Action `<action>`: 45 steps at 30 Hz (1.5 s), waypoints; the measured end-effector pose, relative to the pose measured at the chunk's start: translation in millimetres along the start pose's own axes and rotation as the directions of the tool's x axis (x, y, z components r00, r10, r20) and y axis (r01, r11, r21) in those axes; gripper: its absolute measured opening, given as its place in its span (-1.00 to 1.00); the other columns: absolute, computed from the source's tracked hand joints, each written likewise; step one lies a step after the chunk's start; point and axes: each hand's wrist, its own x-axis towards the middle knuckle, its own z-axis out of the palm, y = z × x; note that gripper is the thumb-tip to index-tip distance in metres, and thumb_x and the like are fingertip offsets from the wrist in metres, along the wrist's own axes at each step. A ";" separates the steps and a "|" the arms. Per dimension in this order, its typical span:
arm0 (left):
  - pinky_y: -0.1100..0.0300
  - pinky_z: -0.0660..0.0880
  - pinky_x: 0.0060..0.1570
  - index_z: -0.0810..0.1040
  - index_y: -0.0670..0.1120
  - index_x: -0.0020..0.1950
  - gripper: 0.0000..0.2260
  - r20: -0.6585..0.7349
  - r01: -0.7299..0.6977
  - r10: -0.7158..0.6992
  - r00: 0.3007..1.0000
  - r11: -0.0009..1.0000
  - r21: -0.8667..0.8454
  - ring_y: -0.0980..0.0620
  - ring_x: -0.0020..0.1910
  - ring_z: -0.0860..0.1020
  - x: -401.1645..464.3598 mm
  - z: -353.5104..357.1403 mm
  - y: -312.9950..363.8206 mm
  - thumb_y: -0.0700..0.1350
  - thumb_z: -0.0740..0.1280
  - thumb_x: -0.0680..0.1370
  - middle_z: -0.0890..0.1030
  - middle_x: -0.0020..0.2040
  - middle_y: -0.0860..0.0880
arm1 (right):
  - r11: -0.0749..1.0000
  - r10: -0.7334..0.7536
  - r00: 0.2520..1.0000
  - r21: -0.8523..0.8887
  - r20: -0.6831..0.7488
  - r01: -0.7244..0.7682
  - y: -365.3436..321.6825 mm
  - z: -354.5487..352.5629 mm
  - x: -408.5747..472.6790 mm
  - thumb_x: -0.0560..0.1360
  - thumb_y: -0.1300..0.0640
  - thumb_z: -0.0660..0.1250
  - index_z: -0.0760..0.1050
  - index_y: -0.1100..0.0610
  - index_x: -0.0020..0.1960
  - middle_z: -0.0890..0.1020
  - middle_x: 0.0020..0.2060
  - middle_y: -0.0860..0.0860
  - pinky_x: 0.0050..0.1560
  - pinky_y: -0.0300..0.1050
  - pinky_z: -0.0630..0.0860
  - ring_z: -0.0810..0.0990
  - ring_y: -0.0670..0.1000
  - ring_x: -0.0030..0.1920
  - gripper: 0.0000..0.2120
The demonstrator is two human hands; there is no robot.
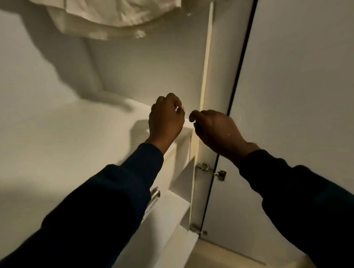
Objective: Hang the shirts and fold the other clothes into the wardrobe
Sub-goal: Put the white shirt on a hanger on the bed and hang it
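White shirt (114,13) hangs at twelve o'clock inside the wardrobe (40,139). Left hand (165,119) curled, right hand (214,128) curled too, both holding nothing I can see. Best move: smooth that hem, then fetch the next garment.

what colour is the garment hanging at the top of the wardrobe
White or off-white, plain with no visible pattern; the hanging garment shows in the head view, at the top edge.
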 end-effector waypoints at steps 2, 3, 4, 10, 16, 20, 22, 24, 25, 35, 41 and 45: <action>0.06 0.54 0.04 0.57 -0.08 0.11 -0.89 0.006 -0.100 0.099 0.995 0.995 0.029 -0.05 0.09 0.54 -24.3 19.6 10.8 -0.13 0.33 0.61 0.59 0.10 -0.07 | 0.995 0.092 0.996 0.034 0.021 -0.093 9.8 6.3 -36.3 0.55 0.25 0.36 0.54 0.19 0.16 0.67 -0.15 0.13 -0.26 -0.19 0.34 0.62 0.12 -0.22 -0.82; 0.06 0.54 0.02 0.58 -0.07 0.11 -0.89 0.015 -0.143 0.143 0.990 0.989 0.027 -0.04 0.08 0.53 -40.2 31.2 16.1 -0.13 0.34 0.60 0.58 0.10 -0.06 | 0.989 0.136 0.990 0.052 0.036 -0.138 15.2 10.4 -57.5 0.55 0.25 0.37 0.54 0.20 0.15 0.66 -0.17 0.13 -0.28 -0.21 0.30 0.60 0.11 -0.24 -0.82; 0.08 0.53 0.01 0.58 -0.07 0.11 -0.89 0.037 -0.176 0.175 0.984 0.984 0.020 -0.03 0.08 0.52 -55.5 41.2 20.4 -0.14 0.34 0.59 0.58 0.09 -0.06 | 0.981 0.178 0.982 0.071 0.056 -0.182 19.1 14.6 -77.2 0.55 0.26 0.37 0.53 0.21 0.14 0.65 -0.18 0.13 -0.30 -0.24 0.25 0.57 0.10 -0.26 -0.83; 0.06 0.51 0.09 0.59 -0.09 0.11 -0.88 0.472 -0.130 0.097 0.876 0.991 0.039 -0.05 0.12 0.53 -170.1 127.8 22.0 -0.11 0.36 0.59 0.57 0.12 -0.08 | 0.848 0.480 0.831 0.094 0.282 -0.522 32.3 50.6 -224.9 0.62 0.22 0.22 0.47 0.18 0.21 0.64 -0.06 0.12 -0.34 -0.15 0.19 0.44 0.06 -0.22 -0.82; -0.01 0.52 0.16 0.57 -0.12 0.18 -0.84 0.726 -0.194 0.036 0.687 0.972 0.136 -0.10 0.16 0.52 -254.9 191.2 18.3 -0.13 0.33 0.62 0.55 0.17 -0.13 | 0.662 0.665 0.586 -0.002 0.462 -0.750 31.6 63.0 -360.3 0.64 0.18 0.19 0.42 0.18 0.30 0.63 0.02 0.13 -0.22 -0.12 0.28 0.54 0.12 -0.11 -0.75; 0.01 0.50 0.16 0.56 -0.12 0.21 -0.81 0.822 -0.293 0.070 0.565 0.948 0.120 -0.11 0.18 0.52 -295.4 224.0 29.4 -0.12 0.33 0.62 0.55 0.19 -0.14 | 0.535 0.748 0.436 -0.066 0.500 -0.842 26.6 59.9 -430.8 0.63 0.18 0.20 0.41 0.16 0.31 0.63 0.03 0.11 -0.20 -0.09 0.34 0.59 0.18 -0.05 -0.74; 0.03 0.49 0.15 0.56 -0.11 0.22 -0.81 0.860 -0.347 0.110 0.498 0.934 0.082 -0.11 0.18 0.51 -313.1 239.7 42.2 -0.12 0.33 0.62 0.55 0.20 -0.13 | 0.453 0.796 0.358 -0.089 0.487 -0.887 22.4 56.0 -461.3 0.61 0.19 0.21 0.42 0.16 0.30 0.63 0.02 0.12 -0.21 -0.06 0.42 0.60 0.19 -0.08 -0.74; 0.07 0.48 0.12 0.55 -0.10 0.22 -0.81 0.889 -0.392 0.148 0.432 0.919 0.038 -0.10 0.19 0.51 -328.7 253.3 55.1 -0.12 0.33 0.62 0.55 0.20 -0.11 | 0.366 0.836 0.283 -0.095 0.470 -0.926 14.7 51.5 -488.0 0.60 0.21 0.23 0.43 0.18 0.27 0.64 -0.02 0.13 -0.19 -0.01 0.51 0.59 0.20 -0.11 -0.75; 0.09 0.47 0.10 0.55 -0.10 0.22 -0.81 0.906 -0.416 0.168 0.389 0.909 0.010 -0.09 0.18 0.51 -336.8 261.0 64.3 -0.13 0.32 0.62 0.54 0.20 -0.11 | 0.312 0.858 0.234 -0.104 0.457 -0.944 11.1 46.9 -501.7 0.59 0.21 0.23 0.43 0.18 0.26 0.63 -0.03 0.14 -0.17 0.01 0.54 0.59 0.20 -0.11 -0.75; 0.07 0.48 0.10 0.56 -0.14 0.22 -0.80 0.901 -0.595 0.402 -0.159 0.689 -0.413 -0.10 0.14 0.53 -404.6 322.4 156.6 -0.10 0.31 0.63 0.57 0.18 -0.12 | -0.329 0.902 -0.365 -0.181 0.232 -0.927 -49.5 -4.0 -585.9 0.63 0.18 0.18 0.36 0.18 0.33 0.60 0.10 0.14 -0.01 -0.01 0.53 0.60 0.15 0.02 -0.72; 0.03 0.47 0.08 0.59 -0.16 0.17 -0.81 0.724 -0.561 0.519 -0.453 0.466 -0.685 -0.16 0.12 0.55 -452.4 332.0 201.5 -0.11 0.33 0.61 0.59 0.13 -0.15 | -0.743 0.669 -0.742 0.019 0.044 -0.669 -108.6 -23.6 -595.4 0.60 0.23 0.19 0.40 0.19 0.25 0.61 0.07 0.20 0.00 0.05 0.53 0.58 0.24 0.03 -0.77; 0.08 0.46 0.06 0.59 -0.16 0.17 -0.80 0.596 -0.482 0.520 -0.612 0.351 -0.802 -0.13 0.14 0.56 -497.5 320.2 213.0 -0.09 0.34 0.60 0.61 0.13 -0.14 | -0.866 0.484 -0.873 0.112 -0.055 -0.487 -150.4 -34.5 -601.9 0.60 0.22 0.19 0.44 0.22 0.24 0.61 0.11 0.22 -0.10 -0.09 0.35 0.58 0.24 0.09 -0.77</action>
